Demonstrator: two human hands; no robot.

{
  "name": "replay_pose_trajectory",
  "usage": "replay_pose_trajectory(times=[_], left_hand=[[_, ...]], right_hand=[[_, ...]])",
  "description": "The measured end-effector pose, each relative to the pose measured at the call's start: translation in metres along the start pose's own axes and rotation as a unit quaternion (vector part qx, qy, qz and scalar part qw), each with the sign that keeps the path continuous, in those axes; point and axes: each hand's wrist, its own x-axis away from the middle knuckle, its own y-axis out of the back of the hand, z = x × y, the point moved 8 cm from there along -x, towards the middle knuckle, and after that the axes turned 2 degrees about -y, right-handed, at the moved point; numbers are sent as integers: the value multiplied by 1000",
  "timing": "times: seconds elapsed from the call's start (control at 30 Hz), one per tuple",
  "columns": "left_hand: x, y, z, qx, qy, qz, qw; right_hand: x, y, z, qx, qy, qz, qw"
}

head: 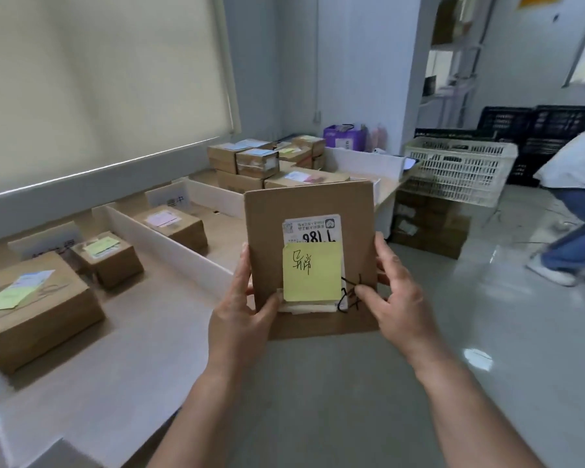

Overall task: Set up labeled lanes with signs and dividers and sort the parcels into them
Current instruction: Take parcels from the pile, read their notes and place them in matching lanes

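Observation:
I hold a flat cardboard parcel (301,211) upright in front of me, off the table's right edge. A white shipping label and a yellow sticky note (312,271) with handwriting are on its face. My left hand (242,309) grips its lower left edge and my right hand (397,298) grips its lower right edge. On the table, white dividers (169,246) split the top into lanes. A near lane holds two boxes (34,305) (110,260) behind a white sign (48,243). The middle lane has one box (176,228) and a sign (168,195). A far lane holds several stacked boxes (257,162).
A white plastic crate (460,167) rests on cardboard boxes (429,228) right of the table, with black crates (537,130) behind it. A person in jeans (574,211) moves at the right edge. A roller blind (98,79) covers the window. Shelving (453,62) stands at the back.

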Motion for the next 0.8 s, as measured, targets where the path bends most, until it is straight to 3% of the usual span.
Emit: replay_pose_trajectory(times=[0.43, 0.8], left_hand=[[-95, -219, -37, 45, -75, 107, 990], [-276, -376, -48, 89, -92, 154, 980]], right_hand=[[-72, 117, -138, 98, -82, -139, 982], [-253, 156, -227, 129, -120, -186, 967]])
